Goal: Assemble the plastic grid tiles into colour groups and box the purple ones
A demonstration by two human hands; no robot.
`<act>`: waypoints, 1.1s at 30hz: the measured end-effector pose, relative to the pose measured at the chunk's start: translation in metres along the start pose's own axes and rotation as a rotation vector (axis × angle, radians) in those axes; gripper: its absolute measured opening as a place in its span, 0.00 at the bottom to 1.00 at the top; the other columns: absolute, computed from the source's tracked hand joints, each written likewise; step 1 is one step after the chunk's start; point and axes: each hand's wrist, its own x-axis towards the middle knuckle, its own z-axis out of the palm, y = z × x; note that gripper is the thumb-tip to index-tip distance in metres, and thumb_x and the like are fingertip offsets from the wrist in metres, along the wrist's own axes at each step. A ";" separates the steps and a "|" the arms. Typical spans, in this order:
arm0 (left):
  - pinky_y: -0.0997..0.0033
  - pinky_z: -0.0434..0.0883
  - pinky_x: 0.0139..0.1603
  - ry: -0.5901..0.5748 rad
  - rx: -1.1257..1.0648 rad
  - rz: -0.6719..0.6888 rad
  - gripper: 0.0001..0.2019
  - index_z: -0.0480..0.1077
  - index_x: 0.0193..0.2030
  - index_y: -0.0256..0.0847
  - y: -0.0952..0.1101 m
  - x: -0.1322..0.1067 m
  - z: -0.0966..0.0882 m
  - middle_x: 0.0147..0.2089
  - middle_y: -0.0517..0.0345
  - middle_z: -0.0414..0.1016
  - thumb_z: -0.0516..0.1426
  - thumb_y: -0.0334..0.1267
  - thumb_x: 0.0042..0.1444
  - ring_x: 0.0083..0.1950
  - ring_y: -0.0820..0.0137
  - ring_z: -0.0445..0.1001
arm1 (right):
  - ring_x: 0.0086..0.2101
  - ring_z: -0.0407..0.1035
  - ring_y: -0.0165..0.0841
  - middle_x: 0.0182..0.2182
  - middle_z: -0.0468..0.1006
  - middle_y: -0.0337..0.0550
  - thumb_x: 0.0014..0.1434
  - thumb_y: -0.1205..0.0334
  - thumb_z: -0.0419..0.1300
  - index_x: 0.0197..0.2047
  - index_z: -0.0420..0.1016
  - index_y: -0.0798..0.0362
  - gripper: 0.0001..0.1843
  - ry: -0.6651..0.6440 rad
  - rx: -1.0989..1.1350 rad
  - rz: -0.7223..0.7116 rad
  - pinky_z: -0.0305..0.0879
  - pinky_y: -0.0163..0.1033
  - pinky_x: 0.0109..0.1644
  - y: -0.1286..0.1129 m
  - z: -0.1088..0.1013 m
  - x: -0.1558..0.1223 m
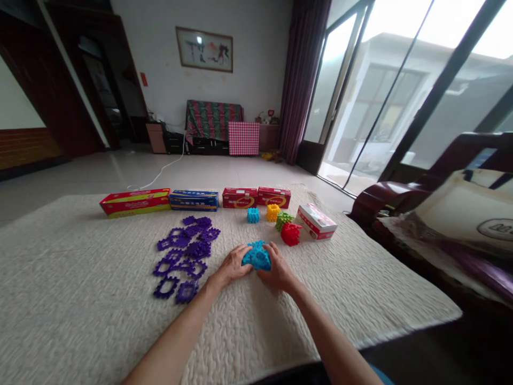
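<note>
My left hand (pixel 233 264) and my right hand (pixel 277 268) press from both sides on a blue toothed block piece (pixel 257 256) that rests on the cream quilted cover (pixel 80 299). Fingers of both hands curl around it. To the left lies a heap of several purple flat toothed pieces (pixel 185 254). Beyond my hands stand finished cubes: a small blue one (pixel 253 215), a yellow one (pixel 273 212), a green one (pixel 283 220) and a red one (pixel 290 233).
Along the far edge lie a red-yellow box (pixel 135 202), a blue box (pixel 194 200), two red boxes (pixel 256 197) and a white-red box (pixel 316 221). A dark wooden sofa with a cushion (pixel 449 214) stands at the right. Glass doors are behind it.
</note>
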 end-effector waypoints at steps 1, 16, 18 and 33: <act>0.59 0.62 0.64 0.009 -0.010 -0.008 0.27 0.68 0.58 0.42 -0.001 0.004 0.001 0.59 0.49 0.69 0.58 0.33 0.48 0.61 0.60 0.66 | 0.62 0.54 0.51 0.64 0.54 0.59 0.43 0.67 0.64 0.63 0.55 0.51 0.43 0.017 0.010 0.000 0.56 0.59 0.61 0.002 0.000 0.003; 0.58 0.65 0.62 0.190 -0.058 -0.137 0.26 0.69 0.55 0.43 -0.040 0.067 0.017 0.57 0.49 0.72 0.59 0.32 0.46 0.59 0.59 0.69 | 0.64 0.51 0.48 0.65 0.50 0.61 0.48 0.65 0.62 0.63 0.54 0.54 0.39 0.127 0.110 0.018 0.53 0.53 0.64 0.025 0.010 0.070; 0.58 0.65 0.62 0.205 -0.070 -0.136 0.26 0.69 0.55 0.44 -0.041 0.067 0.016 0.57 0.49 0.71 0.59 0.33 0.46 0.59 0.59 0.69 | 0.64 0.50 0.47 0.65 0.50 0.61 0.49 0.64 0.61 0.63 0.54 0.55 0.39 0.125 0.129 -0.022 0.53 0.52 0.65 0.025 0.010 0.071; 0.58 0.67 0.58 0.202 -0.046 -0.143 0.23 0.70 0.54 0.38 -0.043 0.095 0.007 0.52 0.46 0.75 0.56 0.46 0.54 0.55 0.59 0.73 | 0.64 0.50 0.44 0.65 0.51 0.56 0.48 0.69 0.59 0.62 0.55 0.53 0.38 0.181 0.213 -0.138 0.54 0.51 0.64 0.028 0.007 0.066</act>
